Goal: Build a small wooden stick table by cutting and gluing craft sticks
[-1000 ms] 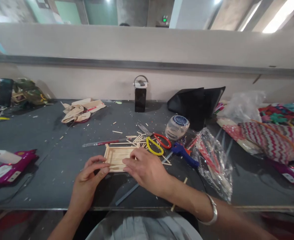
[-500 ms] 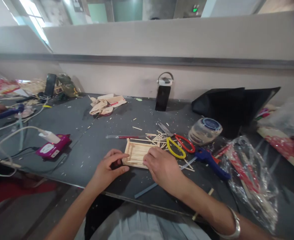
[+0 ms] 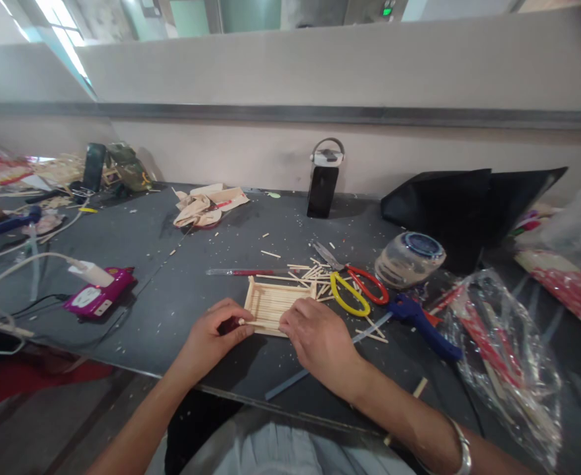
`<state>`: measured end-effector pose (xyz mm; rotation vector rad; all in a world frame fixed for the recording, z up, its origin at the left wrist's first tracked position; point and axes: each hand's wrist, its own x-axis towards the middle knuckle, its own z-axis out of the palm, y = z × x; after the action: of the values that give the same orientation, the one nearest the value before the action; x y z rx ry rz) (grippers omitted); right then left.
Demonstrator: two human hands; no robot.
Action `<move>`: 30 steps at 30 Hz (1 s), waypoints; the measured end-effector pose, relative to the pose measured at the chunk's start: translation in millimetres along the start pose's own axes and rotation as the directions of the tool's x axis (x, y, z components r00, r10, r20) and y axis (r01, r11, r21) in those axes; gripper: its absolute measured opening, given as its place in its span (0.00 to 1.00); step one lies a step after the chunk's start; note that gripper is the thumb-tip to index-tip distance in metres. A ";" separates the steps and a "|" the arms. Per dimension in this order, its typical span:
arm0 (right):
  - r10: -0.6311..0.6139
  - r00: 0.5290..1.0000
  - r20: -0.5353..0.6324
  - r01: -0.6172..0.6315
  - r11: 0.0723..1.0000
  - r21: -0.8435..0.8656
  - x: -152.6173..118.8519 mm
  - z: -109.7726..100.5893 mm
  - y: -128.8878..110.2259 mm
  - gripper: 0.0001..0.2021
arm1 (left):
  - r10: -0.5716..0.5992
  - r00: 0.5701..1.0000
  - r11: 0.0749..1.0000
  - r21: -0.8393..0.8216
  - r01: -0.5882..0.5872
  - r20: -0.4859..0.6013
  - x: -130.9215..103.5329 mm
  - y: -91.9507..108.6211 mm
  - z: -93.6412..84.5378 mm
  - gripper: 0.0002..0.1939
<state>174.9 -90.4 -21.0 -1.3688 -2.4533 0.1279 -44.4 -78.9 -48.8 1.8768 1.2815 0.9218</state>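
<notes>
A small tray-like frame of pale wooden sticks (image 3: pixel 273 300), with a slatted base and low sides, lies on the dark table. My left hand (image 3: pixel 221 333) is closed at its near left corner, thumb and forefinger pinching a stick end there. My right hand (image 3: pixel 320 340) has its fingertips pressed together on the near edge, toward the right, covering part of that side. A thin stick appears to run along this edge between the two hands. Behind the frame lie several loose sticks (image 3: pixel 314 272) and scissors (image 3: pixel 342 274) with yellow and red handles.
A blue glue gun (image 3: pixel 423 328) lies right of my right hand, beside a clear plastic jar (image 3: pixel 409 260). A crinkled plastic bag (image 3: pixel 508 369) is farther right. A purple power strip (image 3: pixel 99 297) with cables sits left. A bottle (image 3: pixel 326 181) stands near the partition.
My left fingers have closed in at the near left corner of the stick frame. My right hand has shifted slightly down and left along the near edge.
</notes>
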 end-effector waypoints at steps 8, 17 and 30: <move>-0.012 0.999 0.032 0.008 0.994 0.106 -0.7 -5.0 9.0 0.06 | 0.004 1.000 1.000 0.013 -0.004 0.006 0.1 2.3 0.3 0.05; 0.000 0.976 0.218 -0.043 0.981 0.190 -11.1 -46.7 49.2 0.12 | -0.007 1.000 0.999 0.037 0.007 0.000 0.5 0.6 -0.2 0.06; -0.069 0.989 0.132 0.035 0.968 0.247 -15.0 -26.4 44.0 0.04 | 0.002 1.000 1.000 0.024 -0.003 0.012 0.8 0.8 0.3 0.07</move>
<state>226.5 -81.6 -10.1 -1.2250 -2.4834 0.5121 -43.5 -78.4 -48.1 1.9003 1.2887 0.8983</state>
